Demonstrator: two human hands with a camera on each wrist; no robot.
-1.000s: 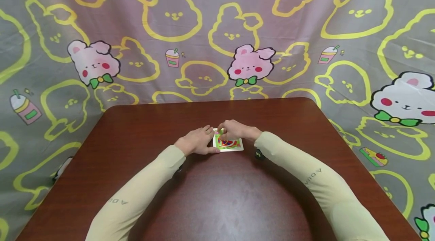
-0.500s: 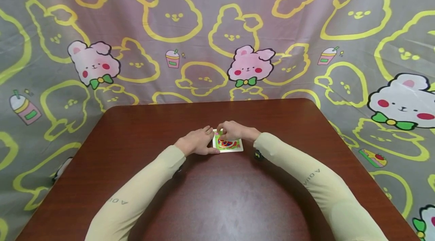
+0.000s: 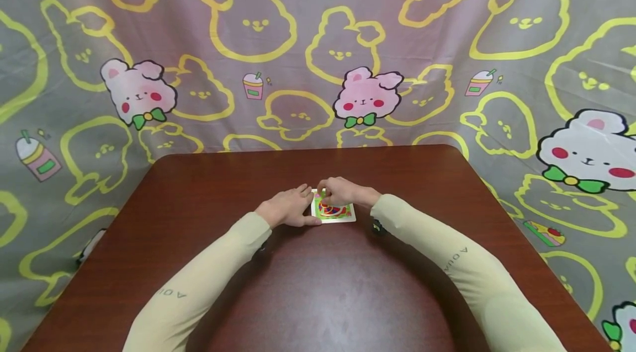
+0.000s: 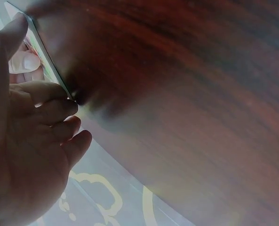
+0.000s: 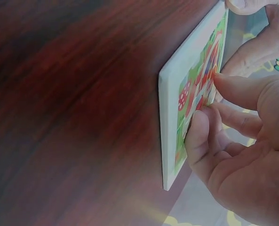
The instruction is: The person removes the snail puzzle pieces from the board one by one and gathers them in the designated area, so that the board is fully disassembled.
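A small square puzzle board (image 3: 342, 218) with a white raised border and a green picture of a colourful snail lies flat on the brown table. My left hand (image 3: 288, 206) rests along its left side, thumb at the near corner and fingers toward the far corner. In the right wrist view, the board's white border (image 5: 170, 108) rises slightly from the wood. My right hand (image 3: 342, 190) bends over the upper part of the picture, fingers curled. The right thumb (image 5: 233, 89) and fingertips pinch at a puzzle piece in the picture, largely hidden by them.
The brown table (image 3: 328, 291) has rounded far corners and spreads out on all sides of the board. A grey curtain (image 3: 298, 37) with yellow and pink cartoon animals hangs behind it and down both sides.
Both hands and the board hold nearly the same place. Only a very slight shift of the whole head view shows.
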